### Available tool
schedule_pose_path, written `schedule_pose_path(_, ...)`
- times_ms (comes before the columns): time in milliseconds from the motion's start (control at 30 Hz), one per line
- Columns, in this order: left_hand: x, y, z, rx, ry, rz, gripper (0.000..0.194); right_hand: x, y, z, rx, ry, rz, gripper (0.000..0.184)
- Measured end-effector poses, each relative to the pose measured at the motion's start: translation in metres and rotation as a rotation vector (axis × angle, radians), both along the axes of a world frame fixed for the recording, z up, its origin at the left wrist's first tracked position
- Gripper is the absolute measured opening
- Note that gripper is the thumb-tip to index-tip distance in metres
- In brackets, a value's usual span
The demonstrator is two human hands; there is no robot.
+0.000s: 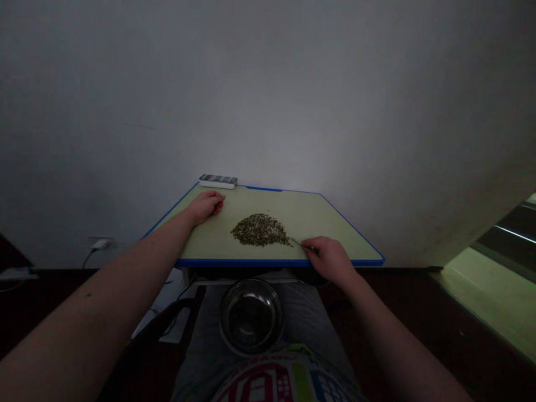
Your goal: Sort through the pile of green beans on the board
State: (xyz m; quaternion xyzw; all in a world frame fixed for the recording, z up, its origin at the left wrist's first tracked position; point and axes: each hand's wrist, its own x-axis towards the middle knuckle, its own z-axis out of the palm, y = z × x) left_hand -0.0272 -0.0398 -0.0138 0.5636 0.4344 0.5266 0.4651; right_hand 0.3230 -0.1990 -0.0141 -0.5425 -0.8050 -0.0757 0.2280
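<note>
A heap of small brownish-green seeds or beans (259,230) lies on the pale yellow tabletop (301,209), with a few strays trailing off its right side. My right hand (329,257) is at the table's front edge, closed around a thin metal tool (296,242). Its tip points left and ends close to the strays; the picture is too dim to tell the tool's exact kind. Left of the heap and apart from it, my left hand (206,206) rests on the table with curled fingers. The inside of that fist is hidden.
A shiny metal bowl (251,317) sits on my lap below the front edge. At the table's back left corner lies a flat white box-like object (218,181) with a dark top. Behind the table stands a grey wall (268,100). A plugged-in charger (100,244) is low at left.
</note>
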Motion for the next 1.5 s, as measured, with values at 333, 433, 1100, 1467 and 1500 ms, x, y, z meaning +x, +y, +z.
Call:
schedule_pose_path(333,0.000,0.000,0.000,0.006,0.018,0.006,0.021,0.013,-0.001,0.003,-0.028,-0.024,-0.077,0.026)
schedule_pose_path(433,0.001,-0.001,0.001,-0.005,0.008,0.019,0.020,0.006,-0.004,0.003,-0.020,-0.026,-0.036,0.026)
schedule_pose_path(1100,0.001,0.000,0.000,0.013,0.008,0.008,0.022,0.020,0.033,0.011,-0.143,0.054,-0.085,0.023)
schedule_pose_path(1467,0.003,-0.004,0.003,-0.012,0.003,0.027,0.020,0.017,0.028,0.005,-0.219,0.282,0.137,0.022)
schedule_pose_path(1500,0.003,-0.004,0.003,-0.010,0.002,0.030,0.020,0.017,0.026,0.005,-0.227,0.296,0.154,0.022)
